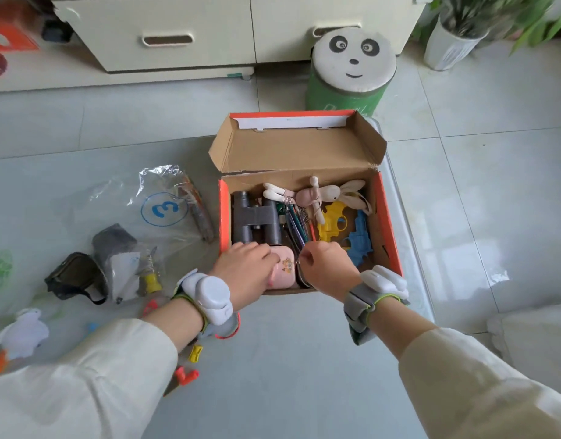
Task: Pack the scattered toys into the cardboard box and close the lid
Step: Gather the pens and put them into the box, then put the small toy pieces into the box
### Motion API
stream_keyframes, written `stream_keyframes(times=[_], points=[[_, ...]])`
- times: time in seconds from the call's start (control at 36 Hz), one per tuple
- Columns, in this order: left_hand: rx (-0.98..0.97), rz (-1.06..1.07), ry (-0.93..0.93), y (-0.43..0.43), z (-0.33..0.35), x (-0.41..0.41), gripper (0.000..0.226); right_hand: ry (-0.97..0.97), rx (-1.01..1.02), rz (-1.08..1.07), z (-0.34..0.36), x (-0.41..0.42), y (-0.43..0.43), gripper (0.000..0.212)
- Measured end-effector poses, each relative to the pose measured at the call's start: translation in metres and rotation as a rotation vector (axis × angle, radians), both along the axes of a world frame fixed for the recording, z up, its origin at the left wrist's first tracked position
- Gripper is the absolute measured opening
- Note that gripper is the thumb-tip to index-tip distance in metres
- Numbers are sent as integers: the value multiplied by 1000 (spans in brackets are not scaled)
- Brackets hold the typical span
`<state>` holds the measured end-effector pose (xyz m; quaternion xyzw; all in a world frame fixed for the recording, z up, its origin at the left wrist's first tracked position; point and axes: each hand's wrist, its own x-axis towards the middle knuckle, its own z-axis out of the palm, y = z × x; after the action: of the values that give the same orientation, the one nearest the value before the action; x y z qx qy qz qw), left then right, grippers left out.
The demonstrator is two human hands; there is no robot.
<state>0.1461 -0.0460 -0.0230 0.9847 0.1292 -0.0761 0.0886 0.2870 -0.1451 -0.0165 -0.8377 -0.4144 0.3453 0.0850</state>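
The cardboard box (385, 217) stands open on the floor with its lid (298, 150) tilted up at the back. Inside lie grey binoculars (257, 220), a plush bunny (323, 194), a yellow toy gun (333, 223), a blue toy gun (361, 239) and several pencils (296, 226). My left hand (244, 270) grips a pink case (285, 270) at the box's near edge. Beside it, my right hand (328, 267) is curled over the box and pinches a thin metal ring (301, 275); what hangs from the ring is hidden.
Left of the box lie a clear plastic bag marked 3 (165, 210), a black pouch (76, 275), a grey item (114, 245), a white plush bird (22, 334) and small orange and yellow pieces (190, 365). Behind stand a panda stool (352, 68), a drawer cabinet (177, 33) and a plant pot (447, 49).
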Motion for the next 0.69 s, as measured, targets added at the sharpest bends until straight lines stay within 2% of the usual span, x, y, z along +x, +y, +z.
stream_keyframes(times=[0.08, 0.19, 0.31, 0.36, 0.47, 0.53, 0.69], points=[[-9, 80, -116, 7, 14, -29, 20, 24, 67, -1, 16, -23, 10, 26], [-57, 163, -141, 10, 20, -72, 28, 43, 104, 4, 28, -57, 23, 25], [-70, 271, -109, 21, 22, -129, 32, -79, 142, 43, 34, -108, 42, 28], [-82, 297, -13, 27, 26, -163, 31, -88, 118, 36, 33, -142, 54, 25], [-170, 363, 231, 47, 19, -236, 27, 92, 63, -13, 26, -205, 77, 21], [-147, 386, 327, 60, 13, -276, 24, 127, 31, 6, 22, -237, 89, 22], [-62, 590, 324, 92, 0, -367, 26, 117, -27, 57, 4, -308, 114, 23]])
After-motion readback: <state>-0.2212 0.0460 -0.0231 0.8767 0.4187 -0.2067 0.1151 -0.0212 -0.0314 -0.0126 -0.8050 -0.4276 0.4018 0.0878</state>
